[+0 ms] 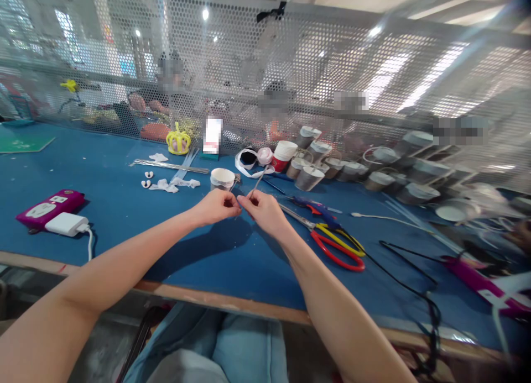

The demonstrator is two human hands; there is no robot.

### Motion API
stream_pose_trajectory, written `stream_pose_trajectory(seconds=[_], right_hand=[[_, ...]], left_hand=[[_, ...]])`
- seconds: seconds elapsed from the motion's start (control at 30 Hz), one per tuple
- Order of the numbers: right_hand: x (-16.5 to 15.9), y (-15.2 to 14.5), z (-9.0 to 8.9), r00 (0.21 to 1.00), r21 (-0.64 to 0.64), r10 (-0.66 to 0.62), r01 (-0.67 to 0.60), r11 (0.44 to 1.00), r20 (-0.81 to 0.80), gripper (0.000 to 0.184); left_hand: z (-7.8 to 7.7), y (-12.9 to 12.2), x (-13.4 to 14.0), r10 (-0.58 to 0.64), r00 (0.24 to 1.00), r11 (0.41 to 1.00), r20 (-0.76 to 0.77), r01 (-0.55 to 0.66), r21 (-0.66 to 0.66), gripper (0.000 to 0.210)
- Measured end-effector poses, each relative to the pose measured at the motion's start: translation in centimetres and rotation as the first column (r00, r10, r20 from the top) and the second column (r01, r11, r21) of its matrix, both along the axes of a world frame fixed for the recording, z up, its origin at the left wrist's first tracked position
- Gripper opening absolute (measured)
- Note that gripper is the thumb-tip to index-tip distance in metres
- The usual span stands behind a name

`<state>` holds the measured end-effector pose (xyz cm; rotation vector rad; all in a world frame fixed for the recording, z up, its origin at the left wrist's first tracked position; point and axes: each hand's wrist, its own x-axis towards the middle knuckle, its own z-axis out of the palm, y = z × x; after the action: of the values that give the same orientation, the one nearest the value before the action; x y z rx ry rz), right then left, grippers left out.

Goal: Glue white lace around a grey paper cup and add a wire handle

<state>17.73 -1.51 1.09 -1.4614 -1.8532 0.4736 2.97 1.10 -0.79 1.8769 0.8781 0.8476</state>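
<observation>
A thin silvery strip [258, 183] is sticking up just above centre frame, where the left hand [218, 206] and right hand [263, 210] are meeting fingertip to fingertip, both pinching closed on its lower end, probably to keep so slight a piece steady above the blue table [124, 206]. A white paper cup [222, 178] is standing just behind the knuckles. Red and yellow scissors [332, 242] are lying right of the right wrist, and a magenta power strip [50, 206] is sitting at far left.
</observation>
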Motion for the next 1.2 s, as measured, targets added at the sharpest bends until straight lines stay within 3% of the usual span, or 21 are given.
stream_pose_trajectory(seconds=[0.17,0.3,0.4,0.67,0.87,1.07,1.2], right_hand=[[-0.1,-0.03,-0.13,0.999,-0.004,0.008,-0.008,1.0,-0.041,0.034],[0.15,-0.09,-0.03,0.945,-0.145,0.176,-0.222,0.964,-0.277,0.028],[0.4,0.05,-0.11,0.909,-0.148,0.223,-0.29,0.946,-0.352,0.025],[0.23,-0.03,-0.05,0.982,-0.076,0.131,-0.142,0.987,-0.137,0.026],[0.01,-0.1,0.02,0.995,-0.041,0.061,-0.064,0.997,-0.084,0.028],[0.1,0.1,-0.11,0.999,-0.003,0.03,-0.03,1.0,-0.044,0.03],[0.13,0.05,-0.06,1.0,-0.004,0.014,-0.015,1.0,-0.015,0.029]], left_hand=[[0.15,-0.32,0.08,-0.016,1.0,0.999,0.016,0.017,-0.047,0.019],[0.31,-0.33,-0.07,-0.057,0.997,0.993,0.055,0.062,-0.099,0.019],[0.25,-0.25,-0.12,-0.061,0.995,0.988,0.077,0.071,-0.139,0.019],[-0.13,-0.33,0.12,-0.015,0.998,0.994,0.069,0.022,-0.103,0.018],[0.13,-0.45,0.15,0.025,0.998,0.994,0.061,-0.019,-0.106,0.018],[0.47,-0.23,-0.09,-0.042,0.997,0.99,0.062,0.05,-0.134,0.016],[0.49,-0.09,-0.19,-0.061,0.998,0.994,0.027,0.063,-0.084,0.018]])
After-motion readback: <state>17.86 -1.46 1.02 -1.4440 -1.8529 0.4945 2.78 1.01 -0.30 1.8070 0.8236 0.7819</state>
